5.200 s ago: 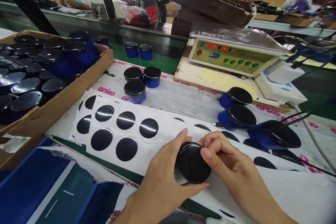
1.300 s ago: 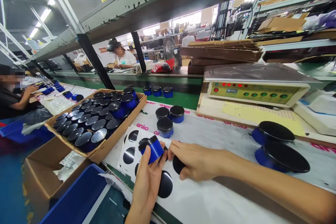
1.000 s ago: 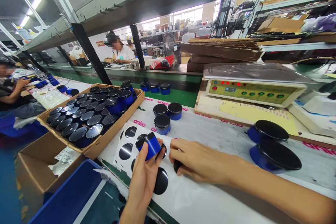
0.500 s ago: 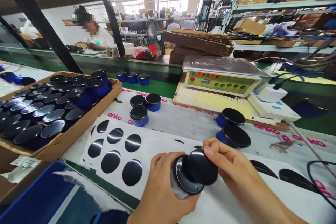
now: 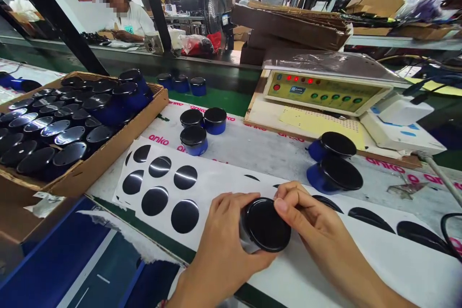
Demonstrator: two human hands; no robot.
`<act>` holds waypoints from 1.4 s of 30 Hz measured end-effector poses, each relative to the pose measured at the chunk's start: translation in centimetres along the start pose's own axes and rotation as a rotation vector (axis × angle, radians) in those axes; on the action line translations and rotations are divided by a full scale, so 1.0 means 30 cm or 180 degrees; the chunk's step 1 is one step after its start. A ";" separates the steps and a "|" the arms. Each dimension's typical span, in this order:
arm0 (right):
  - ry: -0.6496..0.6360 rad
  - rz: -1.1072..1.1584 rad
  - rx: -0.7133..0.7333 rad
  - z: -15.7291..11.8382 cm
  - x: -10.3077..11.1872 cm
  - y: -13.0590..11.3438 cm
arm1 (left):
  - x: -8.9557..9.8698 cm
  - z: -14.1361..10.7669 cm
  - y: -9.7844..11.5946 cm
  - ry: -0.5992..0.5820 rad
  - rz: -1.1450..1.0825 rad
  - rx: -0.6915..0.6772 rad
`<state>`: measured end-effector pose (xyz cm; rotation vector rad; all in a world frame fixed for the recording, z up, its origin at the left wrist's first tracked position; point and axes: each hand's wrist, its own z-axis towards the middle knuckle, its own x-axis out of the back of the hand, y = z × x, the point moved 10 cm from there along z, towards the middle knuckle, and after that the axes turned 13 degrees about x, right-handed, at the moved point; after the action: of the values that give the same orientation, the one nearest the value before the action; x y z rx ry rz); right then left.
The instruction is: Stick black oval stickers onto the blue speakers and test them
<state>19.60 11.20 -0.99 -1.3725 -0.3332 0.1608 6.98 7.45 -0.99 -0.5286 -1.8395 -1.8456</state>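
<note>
Many dark-topped blue units [image 5: 70, 154] fill cardboard tray [image 5: 119, 137], left. Sticker sheets [image 5: 212, 168] right of it. Left hand [image 5: 227, 245] grips round device [image 5: 267, 225] above sheets; right hand [image 5: 312, 216], fingers bent, pinches its top edge. Two more units [image 5: 335, 173] beyond, near control box [image 5: 325, 91].
</note>
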 end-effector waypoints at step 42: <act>-0.0057 -0.1507 -0.0194 0.010 0.081 0.070 | 0.003 -0.002 0.034 0.0157 0.0305 -0.0220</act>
<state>21.96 12.64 -2.65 -1.3161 -0.6712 -0.2310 7.50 7.41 -0.10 -0.5801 -1.6939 -1.8471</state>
